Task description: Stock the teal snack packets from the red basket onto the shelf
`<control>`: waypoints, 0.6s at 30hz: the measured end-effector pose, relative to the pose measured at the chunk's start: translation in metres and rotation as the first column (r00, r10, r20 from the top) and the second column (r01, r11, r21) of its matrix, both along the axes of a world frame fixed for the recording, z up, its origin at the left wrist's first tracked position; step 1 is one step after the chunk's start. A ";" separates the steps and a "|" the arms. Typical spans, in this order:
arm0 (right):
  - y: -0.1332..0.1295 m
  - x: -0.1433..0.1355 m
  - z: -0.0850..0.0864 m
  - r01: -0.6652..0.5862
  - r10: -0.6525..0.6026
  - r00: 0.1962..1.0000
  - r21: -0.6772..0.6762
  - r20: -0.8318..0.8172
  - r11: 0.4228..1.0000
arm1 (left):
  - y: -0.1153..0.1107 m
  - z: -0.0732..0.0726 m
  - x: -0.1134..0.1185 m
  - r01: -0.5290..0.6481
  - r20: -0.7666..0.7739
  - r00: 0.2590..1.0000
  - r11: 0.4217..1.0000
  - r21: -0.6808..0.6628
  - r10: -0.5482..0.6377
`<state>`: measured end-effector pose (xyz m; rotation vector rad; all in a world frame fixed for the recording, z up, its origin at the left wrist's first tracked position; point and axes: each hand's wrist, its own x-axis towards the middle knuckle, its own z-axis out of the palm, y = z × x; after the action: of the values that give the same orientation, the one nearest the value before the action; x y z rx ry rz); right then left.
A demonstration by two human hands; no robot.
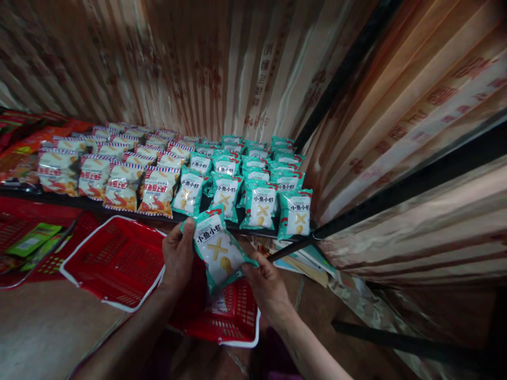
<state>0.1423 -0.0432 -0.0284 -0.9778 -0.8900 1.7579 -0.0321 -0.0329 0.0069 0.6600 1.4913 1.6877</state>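
Note:
A teal-and-white snack bag [220, 250] is held tilted between my two hands, above a red basket [240, 316] with a white rim. My left hand [179, 253] pinches the bag's upper left edge. At its lower right corner, my right hand [266, 279] grips with closed fingers. Behind the held bag, several matching teal bags [259, 205] stand in rows on a dark shelf [245, 228]. White bags with red-and-blue striped tops [158, 190] stand in rows to their left. Something pale lies in the basket, mostly hidden below the held bag.
Another red basket [114, 261] sits on the floor at left. Farther left, a red basket [69, 264] holds green packets [34, 238]. Orange packages [34, 148] lie on the shelf's left end. A dark metal post [396, 184] and pleated curtains [396, 95] border the right.

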 end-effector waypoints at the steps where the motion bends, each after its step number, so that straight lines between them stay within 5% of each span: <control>1: 0.001 0.002 -0.001 0.000 0.000 1.000 0.008 0.011 1.000 | -0.001 0.001 0.000 -0.004 -0.027 1.000 1.000 0.002 0.005; 11: 0.003 -0.004 0.007 0.037 -0.037 0.999 0.047 0.018 0.998 | 0.000 -0.004 -0.005 0.047 -0.074 0.996 0.999 0.000 -0.047; 18: 0.004 0.006 0.005 -0.038 0.026 0.988 0.073 0.151 0.997 | 0.008 0.014 -0.020 0.138 -0.176 0.975 0.990 0.017 -0.132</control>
<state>0.1486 -0.0389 -0.0231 -1.0619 -1.0650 1.6815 -0.0526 -0.0250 0.0205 0.9246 1.5071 1.5839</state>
